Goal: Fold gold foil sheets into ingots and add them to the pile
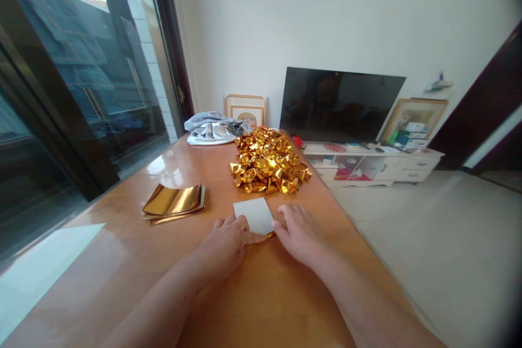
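left hand (pixel 228 242): fingers flat, pinning paper sheet's (pixel 253 214) near edge, no closed grip | right hand (pixel 299 231): likewise pressing it to keep it flat on surface (pixel 261 304) | sheet: just before gold folded pile (pixel 267 162) | foil stack (pixel 175 202): left of sheet

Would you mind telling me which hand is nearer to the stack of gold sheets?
Left. The left hand lies right of the stack; the right hand is farther right, beyond the white sheet.
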Demonstrator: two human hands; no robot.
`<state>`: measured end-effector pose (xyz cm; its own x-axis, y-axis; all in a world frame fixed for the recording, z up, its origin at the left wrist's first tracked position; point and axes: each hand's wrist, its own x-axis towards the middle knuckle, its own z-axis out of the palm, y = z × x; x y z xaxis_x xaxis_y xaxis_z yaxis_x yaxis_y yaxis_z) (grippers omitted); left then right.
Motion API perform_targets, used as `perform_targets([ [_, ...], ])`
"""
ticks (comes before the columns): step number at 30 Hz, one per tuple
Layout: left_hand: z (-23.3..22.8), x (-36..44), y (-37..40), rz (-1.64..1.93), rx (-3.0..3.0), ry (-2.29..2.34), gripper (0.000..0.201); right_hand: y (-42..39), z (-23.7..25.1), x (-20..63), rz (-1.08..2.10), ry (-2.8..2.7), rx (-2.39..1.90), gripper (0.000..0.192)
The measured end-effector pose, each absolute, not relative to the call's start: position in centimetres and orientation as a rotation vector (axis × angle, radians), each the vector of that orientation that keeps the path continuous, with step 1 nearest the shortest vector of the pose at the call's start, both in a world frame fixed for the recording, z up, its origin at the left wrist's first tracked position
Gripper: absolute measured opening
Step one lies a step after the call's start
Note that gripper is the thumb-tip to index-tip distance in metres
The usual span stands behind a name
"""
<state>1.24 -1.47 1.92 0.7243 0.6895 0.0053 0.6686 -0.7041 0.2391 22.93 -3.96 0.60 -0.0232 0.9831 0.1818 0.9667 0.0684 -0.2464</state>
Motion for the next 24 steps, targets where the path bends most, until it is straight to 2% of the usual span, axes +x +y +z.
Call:
perform_targets([
  [2, 1.9, 1.2, -1.5, 0.141, 2.719, 1.076, 0.056, -4.1, 0.3, 22.7, 0.067, -2.096, -1.968, 0.052],
  [4, 2.0, 1.2, -1.5, 0.140, 2.724, 1.073, 0.056, -4.2, 0.0, 22.5, 0.093, -2.130, -2.005, 0.066],
  [13, 1.9, 1.1, -1.2, 0.104, 2.707, 1.070, 0.050, -4.0, -0.5, 23.4, 0.219, -2.136, -2.071, 0.071],
  [19, 1.8, 1.1, -1.2, 0.125, 2.704, 1.066, 0.051, -3.7, 0.1, 24.0, 0.076, -2.074, -2.053, 0.058],
  [24, 1.9, 1.2, -1.2, 0.115, 2.697, 1.084, 0.055, -3.9, 0.6, 22.9, 0.087, -1.987, -1.852, 0.018],
])
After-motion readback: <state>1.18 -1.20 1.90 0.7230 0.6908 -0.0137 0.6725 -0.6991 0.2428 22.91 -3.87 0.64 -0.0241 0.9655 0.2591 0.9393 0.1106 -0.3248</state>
